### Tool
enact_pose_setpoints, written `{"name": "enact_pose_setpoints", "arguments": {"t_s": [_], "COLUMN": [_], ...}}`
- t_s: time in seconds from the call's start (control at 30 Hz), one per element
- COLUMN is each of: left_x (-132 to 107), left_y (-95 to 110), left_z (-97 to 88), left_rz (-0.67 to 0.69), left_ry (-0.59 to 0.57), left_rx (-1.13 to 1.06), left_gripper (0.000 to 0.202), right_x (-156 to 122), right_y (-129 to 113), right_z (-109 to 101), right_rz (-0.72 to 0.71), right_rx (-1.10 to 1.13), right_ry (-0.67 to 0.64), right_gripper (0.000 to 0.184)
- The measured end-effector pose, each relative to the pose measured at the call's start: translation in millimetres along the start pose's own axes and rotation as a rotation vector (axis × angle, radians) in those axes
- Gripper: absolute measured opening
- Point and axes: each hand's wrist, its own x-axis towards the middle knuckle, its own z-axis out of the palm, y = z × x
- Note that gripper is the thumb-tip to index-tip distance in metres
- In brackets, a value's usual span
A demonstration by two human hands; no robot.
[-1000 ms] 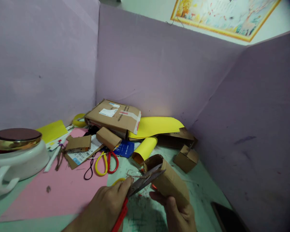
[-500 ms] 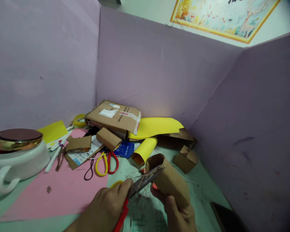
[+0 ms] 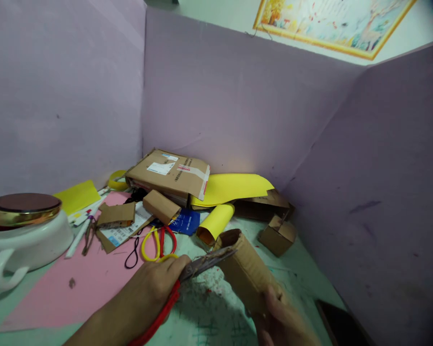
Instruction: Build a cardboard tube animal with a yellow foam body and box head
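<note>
My left hand (image 3: 155, 288) is wrapped round a pair of scissors (image 3: 205, 265), with a red handle loop below the fingers. The blades look nearly closed, their tips in front of the upper end of a brown cardboard tube (image 3: 250, 276); I cannot tell whether they touch it. Gripping that tube by its lower end, my right hand (image 3: 279, 312) is slightly blurred. The tube tilts with its open end up and to the left. Just beyond it lie a yellow paper roll (image 3: 218, 223) and a small cardboard box (image 3: 278, 235).
A second pair of scissors (image 3: 159, 242) lies on pink paper (image 3: 94, 293). Behind are a flat parcel (image 3: 169, 173), yellow sheets (image 3: 234, 190) and cardboard scraps (image 3: 116, 214). A white mug-like container (image 3: 25, 240) stands left. Lilac panels (image 3: 238, 110) enclose the table; a dark flat object (image 3: 335, 322) lies right.
My left hand and its scissors have moved left and slightly down. The right hand has shifted right and lower along the tube. The reddish bit beside its fingers is out of sight.
</note>
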Motion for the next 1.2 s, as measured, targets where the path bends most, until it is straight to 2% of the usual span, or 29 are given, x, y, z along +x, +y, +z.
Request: {"name": "enact_pose_setpoints", "arguments": {"t_s": [0.13,0.27,0.37,0.53,0.7,0.8,0.9,1.07,1.2], "left_x": [4.6,4.1,2.9,3.5,-2.2,-5.5,-6.2,-5.2,-5.3], "left_y": [12.7,22.4,22.0,18.6,13.1,9.7,10.2,11.7,6.8], "left_z": [-11.9,-16.3,-12.9,-5.0,5.9,10.6,10.4,6.7,7.8], "left_rz": [-0.069,-0.131,-0.136,-0.195,-0.106,-0.068,-0.081,-0.105,-0.066], "left_ry": [-0.136,-0.205,-0.198,-0.163,-0.078,-0.055,-0.061,-0.102,-0.11], "left_rx": [-0.059,-0.14,-0.148,-0.062,-0.029,-0.006,0.01,-0.01,-0.025], "left_gripper": [0.028,0.044,0.055,0.052,0.055,0.059,0.057,0.055,0.06], "right_x": [7.1,12.5,11.5,7.9,9.4,9.8,8.9,8.3,11.1], "right_y": [4.9,9.4,11.1,15.2,18.5,18.4,17.6,15.9,13.5], "right_z": [-8.0,-2.6,8.3,16.0,14.0,14.4,15.5,13.9,2.4], "right_rz": [-0.007,-0.103,-0.13,-0.117,-0.149,-0.138,-0.118,-0.131,-0.268], "right_rx": [-0.172,-0.226,-0.22,-0.206,-0.199,-0.2,-0.237,-0.319,-0.323], "right_ry": [-0.036,0.051,0.083,0.126,0.118,0.14,0.15,0.175,0.171], "right_gripper": [0.06,0.059,0.062,0.059,0.064,0.057,0.045,0.047,0.054]}}
